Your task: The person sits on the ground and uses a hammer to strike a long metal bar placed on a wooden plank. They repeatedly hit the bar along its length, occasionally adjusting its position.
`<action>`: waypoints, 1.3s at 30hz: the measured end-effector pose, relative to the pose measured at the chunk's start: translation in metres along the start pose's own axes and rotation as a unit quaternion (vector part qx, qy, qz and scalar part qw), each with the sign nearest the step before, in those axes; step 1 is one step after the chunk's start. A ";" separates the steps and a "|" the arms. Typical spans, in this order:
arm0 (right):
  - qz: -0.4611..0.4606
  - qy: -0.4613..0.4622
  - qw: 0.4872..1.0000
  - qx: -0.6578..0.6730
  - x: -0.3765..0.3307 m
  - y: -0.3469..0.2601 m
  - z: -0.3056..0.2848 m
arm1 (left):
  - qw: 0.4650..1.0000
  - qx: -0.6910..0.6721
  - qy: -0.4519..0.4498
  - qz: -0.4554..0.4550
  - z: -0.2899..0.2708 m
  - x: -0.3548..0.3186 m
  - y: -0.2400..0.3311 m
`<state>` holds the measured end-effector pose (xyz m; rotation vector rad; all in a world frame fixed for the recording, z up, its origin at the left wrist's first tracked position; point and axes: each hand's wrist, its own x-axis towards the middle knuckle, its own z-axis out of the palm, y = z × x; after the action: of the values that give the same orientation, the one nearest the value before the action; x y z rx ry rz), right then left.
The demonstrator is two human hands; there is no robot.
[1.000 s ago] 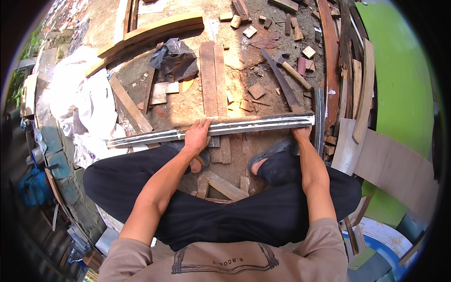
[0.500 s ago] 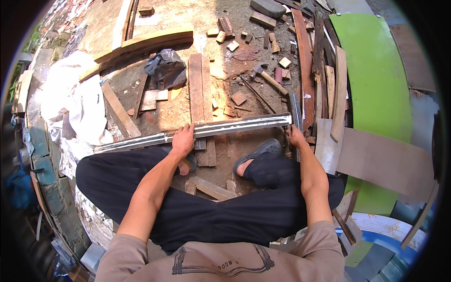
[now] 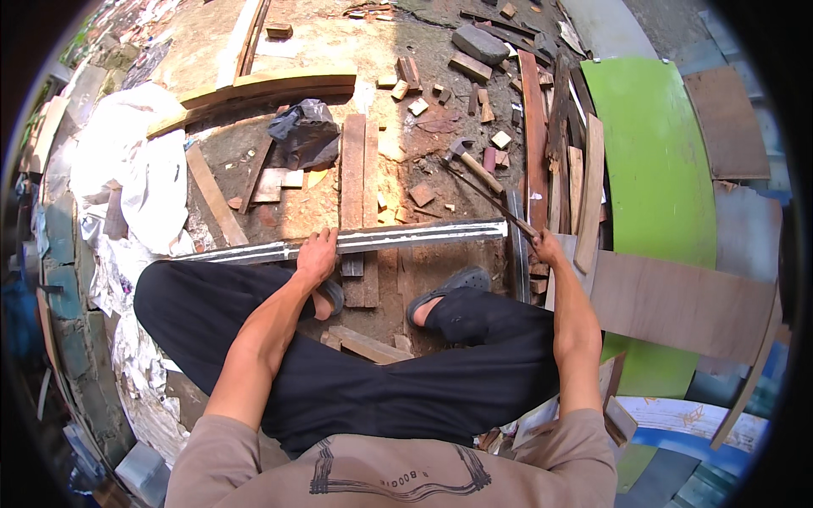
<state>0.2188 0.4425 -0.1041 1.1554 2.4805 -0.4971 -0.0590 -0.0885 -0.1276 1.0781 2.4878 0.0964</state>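
Note:
A long wooden batten with black and white lengthwise stripes [image 3: 406, 234] lies across in front of my knees. My left hand [image 3: 317, 254] is closed over it, left of its middle. Just beyond the batten's right end, my right hand [image 3: 547, 247] is closed around the near end of a long thin dark bar [image 3: 484, 193]. That bar slants away to the far left, its tip close to a claw hammer [image 3: 478, 165] lying on the ground. A grey metal strip [image 3: 517, 254] lies beside the batten's right end. Beneath the batten run two brown planks [image 3: 353, 169].
Wood offcuts [image 3: 422, 195] and a grey stone block [image 3: 480, 42] litter the ground ahead. A black plastic bag [image 3: 303, 134] sits left of the planks, a white sack [image 3: 135, 169] farther left. Long boards [image 3: 535, 127] and a green panel [image 3: 656, 161] lie on the right.
My right hand has moved slightly right, away from the batten's end, and now holds the thin dark bar that lay on the ground. My left hand stays on the batten.

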 end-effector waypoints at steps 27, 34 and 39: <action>-0.029 -0.019 0.790 0.613 -0.226 -0.238 -0.116 | 0.991 0.129 0.026 0.031 0.031 0.015 0.020; 0.019 -0.025 0.757 0.653 -0.216 -0.281 -0.092 | 0.997 -0.038 0.048 -0.047 0.007 -0.042 0.025; -0.050 0.000 0.762 0.646 -0.202 -0.304 -0.105 | 0.991 -0.076 0.023 -0.111 -0.014 -0.069 0.019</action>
<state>0.0850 0.1749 0.1294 1.3213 1.9840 -2.4451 -0.0101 -0.1226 -0.0865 0.7402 2.5760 0.2411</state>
